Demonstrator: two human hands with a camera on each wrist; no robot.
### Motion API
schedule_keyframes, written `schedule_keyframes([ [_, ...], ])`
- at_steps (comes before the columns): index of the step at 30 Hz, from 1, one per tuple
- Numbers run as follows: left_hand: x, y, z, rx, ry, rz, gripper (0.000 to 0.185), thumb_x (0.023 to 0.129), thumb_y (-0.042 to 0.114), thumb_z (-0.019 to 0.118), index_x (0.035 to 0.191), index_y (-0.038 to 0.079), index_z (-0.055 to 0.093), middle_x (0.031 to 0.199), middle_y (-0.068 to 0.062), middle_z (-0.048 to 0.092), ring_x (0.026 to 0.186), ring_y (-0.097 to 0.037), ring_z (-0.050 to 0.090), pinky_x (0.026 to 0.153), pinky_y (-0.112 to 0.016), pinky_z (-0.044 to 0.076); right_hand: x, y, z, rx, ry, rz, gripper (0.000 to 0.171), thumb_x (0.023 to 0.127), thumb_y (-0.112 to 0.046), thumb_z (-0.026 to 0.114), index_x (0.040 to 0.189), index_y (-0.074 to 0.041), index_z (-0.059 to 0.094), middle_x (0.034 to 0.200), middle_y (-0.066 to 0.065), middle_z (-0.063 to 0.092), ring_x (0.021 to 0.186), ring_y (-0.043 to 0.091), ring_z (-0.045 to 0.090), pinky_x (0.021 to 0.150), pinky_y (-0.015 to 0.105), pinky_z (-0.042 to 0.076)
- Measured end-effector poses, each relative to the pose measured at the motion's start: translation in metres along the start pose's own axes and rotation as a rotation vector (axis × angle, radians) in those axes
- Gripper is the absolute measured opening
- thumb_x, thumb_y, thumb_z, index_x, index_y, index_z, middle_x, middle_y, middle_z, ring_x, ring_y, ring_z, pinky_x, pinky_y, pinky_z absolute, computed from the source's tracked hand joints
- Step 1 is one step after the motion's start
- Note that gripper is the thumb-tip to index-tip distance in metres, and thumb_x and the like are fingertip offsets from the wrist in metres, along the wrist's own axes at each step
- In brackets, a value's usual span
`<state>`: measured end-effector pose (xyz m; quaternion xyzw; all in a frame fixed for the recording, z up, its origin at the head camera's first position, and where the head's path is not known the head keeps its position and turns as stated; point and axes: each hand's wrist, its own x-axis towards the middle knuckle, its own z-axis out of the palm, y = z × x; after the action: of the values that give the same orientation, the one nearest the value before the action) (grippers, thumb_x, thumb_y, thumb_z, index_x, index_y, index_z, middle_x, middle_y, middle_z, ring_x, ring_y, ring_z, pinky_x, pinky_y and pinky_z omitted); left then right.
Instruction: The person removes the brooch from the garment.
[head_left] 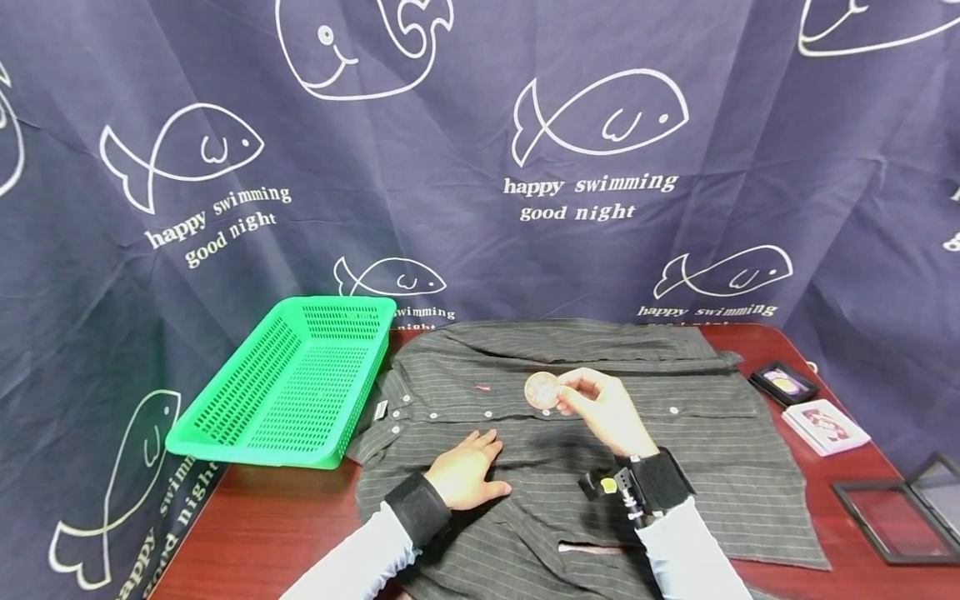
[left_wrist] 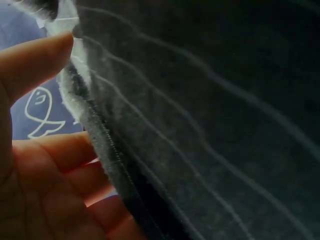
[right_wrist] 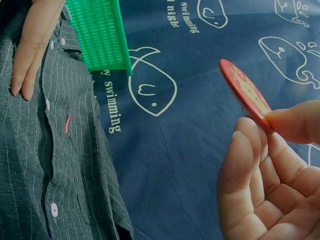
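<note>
**Head view: round badge held up over a striped shirt**

Head view has both forearms coming in from the bottom edge, white sleeves with black wrist straps on each. The right hand (head_left: 600,408) is lifted a bit above the dark grey pinstriped button-up shirt (head_left: 697,433), wrist bent back, and it's pinching a small round pinkish-red badge (head_left: 542,391) by its edge. On the right wrist cam you can see the thumb on one side of the disc's rim and the fingertips (right_wrist: 245,145) curled up next to it, so the grip is clamped on the badge, which sits tilted in the air and isn't touching the cloth.

The left hand (head_left: 468,471) lies flat on the shirt near its button placket, fingers straight and together, pointing away from the person, holding nothing. The left wrist cam is super close up: fingers alongside a stitched fabric edge, mostly blur.

The shirt is spread across the reddish-brown wooden table (head_left: 285,525), with a little pink mark (head_left: 482,387) on it just left of the badge. A green perforated plastic basket (head_left: 292,383) sits at the shirt's left, touching or nearly touching it. Off to the right: a couple of small card boxes (head_left: 825,425) and black picture frames (head_left: 892,517). Navy fish-print cloth (head_left: 450,167) hangs behind everything.
</note>
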<state>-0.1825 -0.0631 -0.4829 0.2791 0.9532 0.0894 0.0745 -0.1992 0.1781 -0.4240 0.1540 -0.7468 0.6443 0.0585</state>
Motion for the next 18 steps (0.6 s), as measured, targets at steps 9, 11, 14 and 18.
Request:
schedule_keyframes([
  [9, 0.003, 0.006, -0.008, -0.074, 0.131, 0.055, 0.058, 0.090, 0.045, 0.064, 0.125, -0.001, 0.060, 0.126, -0.013, 0.064, 0.122, -0.027, 0.059, 0.104, -0.037, 0.046, -0.002, -0.002, -0.003, -0.028, 0.024, -0.039, 0.017, 0.092, -0.002, 0.064, 0.101, 0.012, 0.063, 0.078, -0.004, 0.067, 0.069, 0.004, 0.065, 0.067, 0.023, 0.057],
  [11, 0.004, 0.009, -0.012, -0.119, 0.169, 0.057, 0.056, 0.091, 0.043, 0.063, 0.124, -0.001, 0.060, 0.124, -0.013, 0.065, 0.119, -0.026, 0.061, 0.101, -0.037, 0.048, -0.003, -0.002, -0.004, -0.039, 0.034, -0.049, 0.017, 0.092, -0.002, 0.064, 0.101, 0.012, 0.064, 0.078, -0.005, 0.067, 0.069, 0.004, 0.065, 0.067, 0.023, 0.057],
  [14, 0.006, 0.012, -0.019, -0.205, 0.217, 0.038, 0.057, 0.093, 0.043, 0.061, 0.128, -0.002, 0.059, 0.127, -0.015, 0.064, 0.121, -0.028, 0.060, 0.102, -0.039, 0.047, -0.003, -0.004, -0.005, -0.049, 0.052, -0.065, 0.016, 0.091, -0.003, 0.065, 0.101, 0.010, 0.065, 0.079, -0.002, 0.068, 0.070, 0.005, 0.066, 0.067, 0.023, 0.057],
  [18, 0.009, 0.016, -0.030, -0.335, 0.284, 0.008, 0.060, 0.095, 0.045, 0.057, 0.133, -0.001, 0.055, 0.133, -0.017, 0.061, 0.126, -0.031, 0.057, 0.105, -0.044, 0.045, -0.004, -0.007, -0.005, -0.061, 0.077, -0.084, 0.016, 0.091, -0.005, 0.066, 0.101, 0.008, 0.066, 0.082, 0.007, 0.070, 0.072, 0.005, 0.068, 0.068, 0.024, 0.058],
])
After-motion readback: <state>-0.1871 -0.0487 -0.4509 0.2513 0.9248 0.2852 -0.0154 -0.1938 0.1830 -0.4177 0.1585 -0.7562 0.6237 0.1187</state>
